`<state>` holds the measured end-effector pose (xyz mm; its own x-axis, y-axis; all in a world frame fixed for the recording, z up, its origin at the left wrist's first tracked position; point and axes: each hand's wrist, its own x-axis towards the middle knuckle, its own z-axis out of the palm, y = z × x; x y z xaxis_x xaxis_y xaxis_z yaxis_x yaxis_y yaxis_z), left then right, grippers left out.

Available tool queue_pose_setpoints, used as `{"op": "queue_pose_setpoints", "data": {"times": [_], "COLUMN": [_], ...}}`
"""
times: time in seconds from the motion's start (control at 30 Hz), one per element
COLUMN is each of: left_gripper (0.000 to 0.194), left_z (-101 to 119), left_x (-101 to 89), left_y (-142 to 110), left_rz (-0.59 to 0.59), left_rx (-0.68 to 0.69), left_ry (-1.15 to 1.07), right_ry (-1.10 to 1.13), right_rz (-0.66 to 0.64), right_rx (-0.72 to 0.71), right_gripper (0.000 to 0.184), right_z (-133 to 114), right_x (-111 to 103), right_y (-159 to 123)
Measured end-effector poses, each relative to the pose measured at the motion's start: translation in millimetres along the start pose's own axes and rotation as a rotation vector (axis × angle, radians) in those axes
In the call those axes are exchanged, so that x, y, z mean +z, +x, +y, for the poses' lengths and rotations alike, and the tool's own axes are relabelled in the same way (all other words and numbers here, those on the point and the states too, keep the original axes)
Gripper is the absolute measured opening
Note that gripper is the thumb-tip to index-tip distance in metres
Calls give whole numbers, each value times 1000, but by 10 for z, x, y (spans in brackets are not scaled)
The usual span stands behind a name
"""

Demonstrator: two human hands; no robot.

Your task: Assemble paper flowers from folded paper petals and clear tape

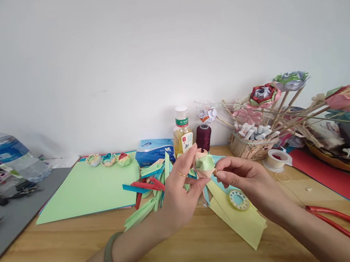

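A small paper flower (204,164), pale green in the middle with pinkish cream around it, is held up over the table between both hands. My left hand (182,186) grips it from the left side between thumb and fingers. On its right edge, my right hand (244,177) pinches the flower's cream paper between thumb and forefinger. Below the hands lie yellow paper sheets (239,225) and a round yellow tape roll (239,200). Loose green, blue and red paper strips (147,194) are piled behind my left hand.
Three finished-looking paper flowers (108,159) sit on green sheets (89,189). A tissue pack (154,151), tea bottle (182,130) and thread spool (204,138) stand at the back. Right are a basket (250,144) of flowers, white tape (276,159) and red-handled scissors (344,220). A water bottle (13,154) leans left.
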<state>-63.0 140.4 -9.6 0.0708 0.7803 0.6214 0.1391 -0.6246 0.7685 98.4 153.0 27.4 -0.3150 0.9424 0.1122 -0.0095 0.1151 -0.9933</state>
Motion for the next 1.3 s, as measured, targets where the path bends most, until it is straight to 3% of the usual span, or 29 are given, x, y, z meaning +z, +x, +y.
{"op": "queue_pose_setpoints", "data": {"times": [0.13, 0.53, 0.77, 0.93, 1.3], "left_gripper": [66, 60, 44, 34, 33], "left_z": [-10, -58, 64, 93, 78], "left_x": [23, 2, -29, -11, -3], "left_y": [-19, -15, 3, 32, 35], "left_rz": [37, 55, -46, 6, 30], "left_rx": [-56, 54, -117, -268, -304], "left_ry": [14, 166, 82, 17, -29], "right_ry": [-54, -304, -397, -358, -269], "right_rz": [53, -30, -9, -40, -95], "right_rx": [-58, -89, -66, -43, 47], "right_gripper": [15, 21, 26, 25, 21], "right_z": [-2, -91, -69, -52, -87], "right_x": [15, -29, -52, -58, -47], "right_y": [-10, -13, 5, 6, 19]}}
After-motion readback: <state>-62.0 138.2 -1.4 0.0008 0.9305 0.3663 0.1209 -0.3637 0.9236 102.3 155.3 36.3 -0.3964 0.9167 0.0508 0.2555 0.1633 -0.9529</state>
